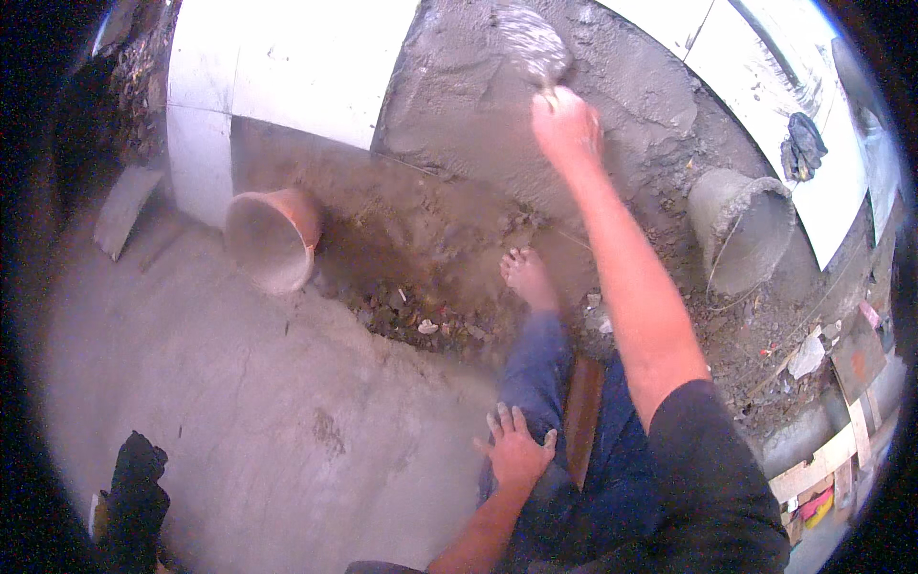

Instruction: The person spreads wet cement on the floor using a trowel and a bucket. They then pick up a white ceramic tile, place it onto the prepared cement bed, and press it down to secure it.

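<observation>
My right hand [566,124] is closed round the handle of a trowel [531,46], its arm stretched out ahead of me. The trowel's shiny blade is smeared by motion and lies over a bed of wet grey mortar [459,124]; whether it presses into the mortar I cannot tell. My left hand [518,452] rests on my bent left knee with its fingers spread, holding nothing. Grey residue coats the fingertips. Large white tiles [296,72] border the mortar on the left, and more white tiles [830,206] border it on the right.
An orange bucket [304,218] lies tipped left of my bare foot [529,277]. A mortar-crusted bucket [715,215] leans at the right. Dark crumpled material [803,146] sits on the right tiles. Rubble [430,325] edges the concrete floor [239,402]; wooden boards [813,469] lie at lower right.
</observation>
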